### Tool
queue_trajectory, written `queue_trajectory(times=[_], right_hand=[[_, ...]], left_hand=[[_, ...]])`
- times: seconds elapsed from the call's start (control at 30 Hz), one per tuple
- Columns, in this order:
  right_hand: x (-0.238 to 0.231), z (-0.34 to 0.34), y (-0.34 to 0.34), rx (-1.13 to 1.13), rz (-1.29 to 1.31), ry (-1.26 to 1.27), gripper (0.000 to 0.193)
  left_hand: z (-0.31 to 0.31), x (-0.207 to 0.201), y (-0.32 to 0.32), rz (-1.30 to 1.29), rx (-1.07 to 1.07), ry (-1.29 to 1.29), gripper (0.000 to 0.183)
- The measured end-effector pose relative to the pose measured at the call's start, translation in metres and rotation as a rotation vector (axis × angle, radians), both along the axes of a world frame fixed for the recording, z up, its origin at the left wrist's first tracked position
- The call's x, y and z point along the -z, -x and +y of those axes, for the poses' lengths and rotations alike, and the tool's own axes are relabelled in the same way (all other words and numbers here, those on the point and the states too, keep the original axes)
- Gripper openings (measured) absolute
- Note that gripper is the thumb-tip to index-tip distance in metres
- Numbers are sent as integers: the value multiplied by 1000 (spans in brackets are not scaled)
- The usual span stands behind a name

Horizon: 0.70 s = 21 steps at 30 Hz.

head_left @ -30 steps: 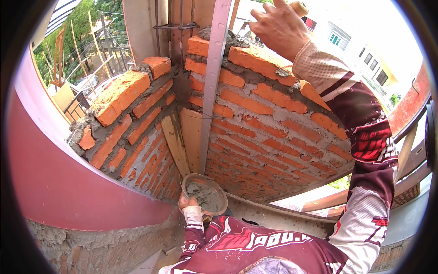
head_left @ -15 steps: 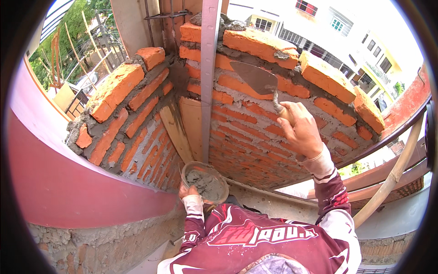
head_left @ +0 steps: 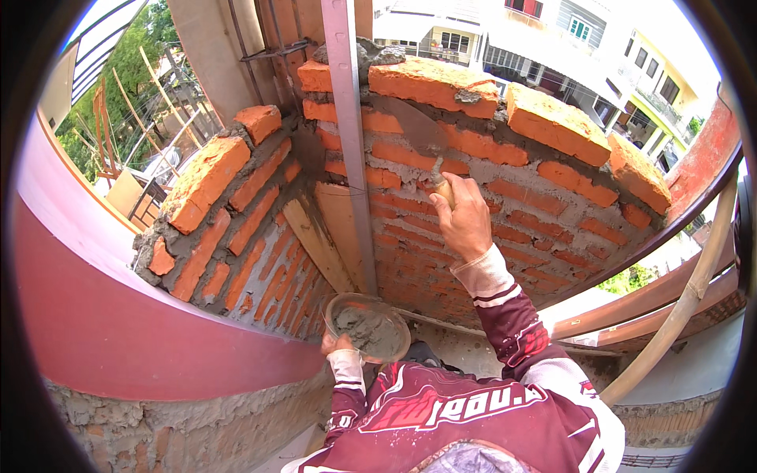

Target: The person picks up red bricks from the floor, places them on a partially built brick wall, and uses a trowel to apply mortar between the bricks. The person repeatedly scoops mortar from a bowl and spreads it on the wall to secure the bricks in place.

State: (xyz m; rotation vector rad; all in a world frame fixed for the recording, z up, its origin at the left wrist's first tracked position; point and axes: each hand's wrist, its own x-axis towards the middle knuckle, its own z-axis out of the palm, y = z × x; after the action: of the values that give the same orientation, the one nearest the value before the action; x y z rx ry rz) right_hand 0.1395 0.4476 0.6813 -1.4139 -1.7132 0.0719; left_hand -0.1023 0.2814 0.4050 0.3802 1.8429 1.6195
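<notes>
My right hand (head_left: 464,214) is closed round the wooden handle of a trowel (head_left: 419,128). The pointed blade lies against or just in front of the right-hand brick wall (head_left: 473,185), near the mortar joint under its top course; I cannot tell whether it touches. Low in the middle, my left hand (head_left: 337,344) grips the rim of a shallow round bowl (head_left: 325,313). Grey wet mortar (head_left: 367,331) lies in the bowl. Loose-edged orange bricks (head_left: 556,120) form the top course, with grey mortar between them.
A straight metal bar (head_left: 347,118) stands upright in the corner, beside wooden boards (head_left: 319,240). The left brick wall (head_left: 236,213) meets it there. Steel rebar (head_left: 276,54) rises behind. A curved pink wall (head_left: 142,315) borders the left; a bamboo pole (head_left: 678,307) slants at right.
My right hand and the trowel have moved left and a little down along the wall, the blade coming nearer the metal bar. The view has shifted slightly; my left hand still holds the bowl.
</notes>
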Motion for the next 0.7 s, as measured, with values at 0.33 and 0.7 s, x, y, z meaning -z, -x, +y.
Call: queue_trajectory(times=[0.33,0.7], right_hand=[[35,-70,-59,-158,-123,141,32],[202,-75,-3,-560,-651,755,26]], left_hand=[[2,-2,1,67,98,24,44],[32,-46,-13,-60,357,-56,58]])
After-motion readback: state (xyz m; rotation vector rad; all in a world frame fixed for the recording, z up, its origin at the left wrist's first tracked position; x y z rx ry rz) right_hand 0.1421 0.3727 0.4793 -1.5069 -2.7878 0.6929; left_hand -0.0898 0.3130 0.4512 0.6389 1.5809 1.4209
